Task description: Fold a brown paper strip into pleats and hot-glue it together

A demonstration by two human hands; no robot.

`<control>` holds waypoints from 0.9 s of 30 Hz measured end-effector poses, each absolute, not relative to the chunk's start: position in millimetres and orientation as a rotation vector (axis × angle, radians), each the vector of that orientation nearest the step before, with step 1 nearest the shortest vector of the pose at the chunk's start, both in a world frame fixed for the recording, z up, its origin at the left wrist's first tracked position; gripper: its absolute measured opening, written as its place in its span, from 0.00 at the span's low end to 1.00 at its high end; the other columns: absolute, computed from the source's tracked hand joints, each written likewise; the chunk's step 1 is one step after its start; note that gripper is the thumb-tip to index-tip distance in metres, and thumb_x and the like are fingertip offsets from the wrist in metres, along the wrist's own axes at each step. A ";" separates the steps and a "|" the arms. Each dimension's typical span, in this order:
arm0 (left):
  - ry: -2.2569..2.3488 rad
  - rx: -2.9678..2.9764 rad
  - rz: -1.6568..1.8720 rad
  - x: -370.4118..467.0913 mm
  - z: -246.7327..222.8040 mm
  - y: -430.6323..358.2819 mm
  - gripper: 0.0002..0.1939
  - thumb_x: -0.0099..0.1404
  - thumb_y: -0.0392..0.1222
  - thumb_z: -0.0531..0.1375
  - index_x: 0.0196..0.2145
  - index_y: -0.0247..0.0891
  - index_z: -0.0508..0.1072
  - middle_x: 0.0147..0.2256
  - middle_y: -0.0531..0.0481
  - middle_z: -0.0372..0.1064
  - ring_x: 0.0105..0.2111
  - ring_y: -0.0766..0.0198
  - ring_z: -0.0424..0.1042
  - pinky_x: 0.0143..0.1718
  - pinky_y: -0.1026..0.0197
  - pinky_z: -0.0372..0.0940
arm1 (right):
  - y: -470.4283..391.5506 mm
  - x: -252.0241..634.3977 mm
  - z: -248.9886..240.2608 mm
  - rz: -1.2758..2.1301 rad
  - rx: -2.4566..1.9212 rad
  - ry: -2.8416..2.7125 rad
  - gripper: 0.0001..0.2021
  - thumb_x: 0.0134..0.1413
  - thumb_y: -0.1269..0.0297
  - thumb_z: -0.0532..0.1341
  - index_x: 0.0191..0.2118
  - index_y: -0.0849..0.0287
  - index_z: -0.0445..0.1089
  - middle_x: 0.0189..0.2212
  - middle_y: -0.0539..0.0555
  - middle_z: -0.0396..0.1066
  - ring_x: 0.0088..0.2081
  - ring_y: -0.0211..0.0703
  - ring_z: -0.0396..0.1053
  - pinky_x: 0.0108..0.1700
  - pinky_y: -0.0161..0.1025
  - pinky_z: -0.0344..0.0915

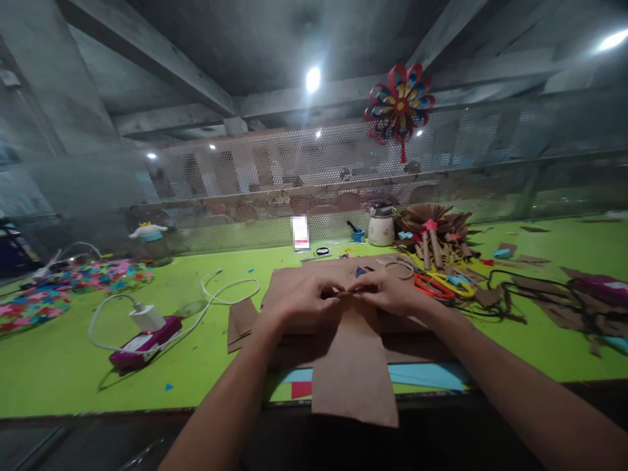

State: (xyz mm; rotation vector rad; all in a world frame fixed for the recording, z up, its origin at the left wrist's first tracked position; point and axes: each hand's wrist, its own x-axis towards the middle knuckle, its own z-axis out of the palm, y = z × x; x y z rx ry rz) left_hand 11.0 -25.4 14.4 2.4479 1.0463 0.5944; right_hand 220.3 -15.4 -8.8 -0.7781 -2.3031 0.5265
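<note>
Both my hands meet over the middle of the table at the far end of a strip of brown kraft paper (354,373). My left hand (314,294) pinches that end, which looks folded or rolled, between thumb and fingers. From the other side my right hand (385,291) grips the same end, its fingertips nearly touching the left ones. The strip runs toward me, its near end hanging past the table edge. Beneath it lie more brown paper sheets (287,288). Light blue paper (426,375) and a small red piece (301,390) show at the front edge.
On the left are a purple power strip (146,343) with a white charger and cable, and colourful paper stars (112,276). Scissors with red handles (432,286), folded paper fans (432,222) and a white jug (381,226) stand or lie right. A mesh screen (265,170) closes the back.
</note>
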 end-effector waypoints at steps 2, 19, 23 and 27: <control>1.008 2.473 0.562 11.2 9.4 -22.9 0.13 0.57 0.41 0.54 0.40 0.38 0.71 0.36 0.49 0.71 0.35 0.63 0.67 0.34 0.64 0.59 | -19.1 217.9 -7.5 0.513 -0.719 -2.294 0.12 0.47 0.71 0.56 0.38 0.61 0.72 0.32 0.53 0.73 0.34 0.40 0.68 0.36 0.35 0.63; 0.875 2.140 0.441 8.0 15.1 -20.4 0.20 0.60 0.53 0.51 0.31 0.32 0.71 0.23 0.54 0.58 0.24 0.71 0.54 0.24 0.68 0.51 | -18.2 212.2 -14.4 0.130 -0.579 -2.290 0.14 0.47 0.77 0.54 0.37 0.57 0.72 0.31 0.53 0.70 0.34 0.39 0.66 0.37 0.35 0.61; 0.839 2.085 0.453 7.2 8.5 -16.1 0.19 0.58 0.53 0.53 0.30 0.32 0.70 0.22 0.55 0.56 0.23 0.71 0.53 0.24 0.67 0.50 | -15.5 210.9 -17.6 0.054 -0.581 -2.310 0.12 0.49 0.76 0.53 0.35 0.58 0.72 0.32 0.55 0.69 0.35 0.40 0.66 0.36 0.36 0.61; 0.788 2.090 0.468 7.3 3.0 -12.4 0.17 0.59 0.51 0.53 0.32 0.33 0.71 0.24 0.54 0.59 0.24 0.71 0.54 0.25 0.67 0.52 | -16.6 210.4 -16.8 0.114 -0.571 -2.297 0.12 0.50 0.74 0.53 0.35 0.58 0.72 0.33 0.55 0.70 0.34 0.40 0.66 0.36 0.36 0.62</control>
